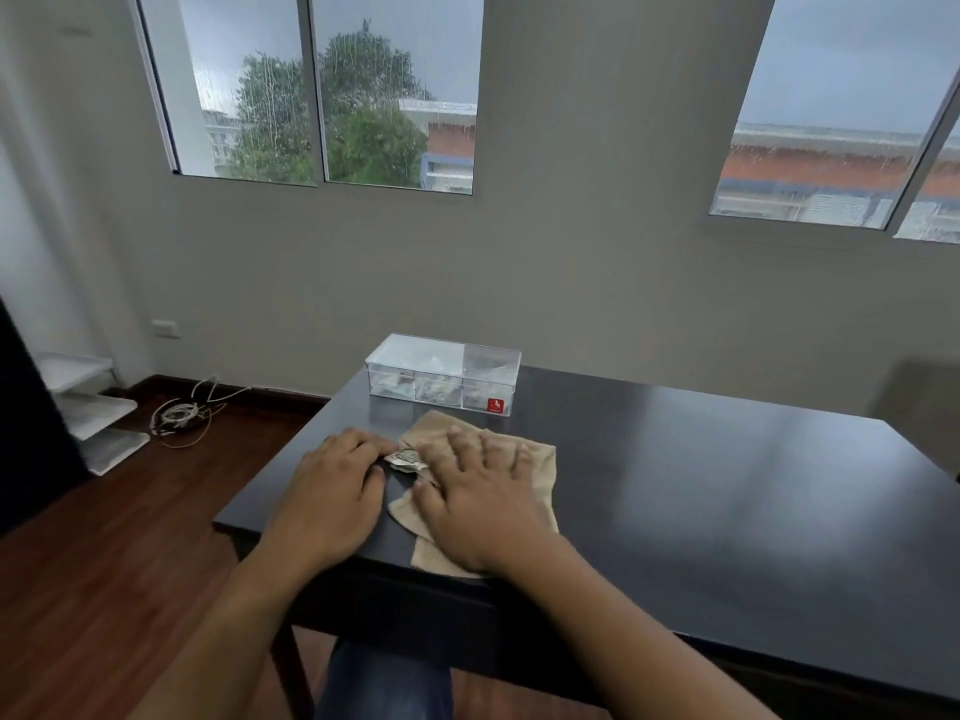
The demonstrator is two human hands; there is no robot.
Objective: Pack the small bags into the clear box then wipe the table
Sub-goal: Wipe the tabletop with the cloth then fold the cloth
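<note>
A clear box (443,375) with three compartments stands at the far left of the dark table (701,475); small bags show through its walls. A beige cloth (537,467) lies in front of it. My right hand (475,504) lies flat on the cloth with fingers spread. My left hand (332,485) rests on the table to the left of the cloth, fingertips touching a small printed bag (407,458) that lies at the cloth's left edge, between both hands.
The table's left edge runs close beside my left hand, with wooden floor (104,563) below. A coil of white cable (179,415) and white shelves (88,402) sit on the floor at the left. A wall with windows stands behind the table.
</note>
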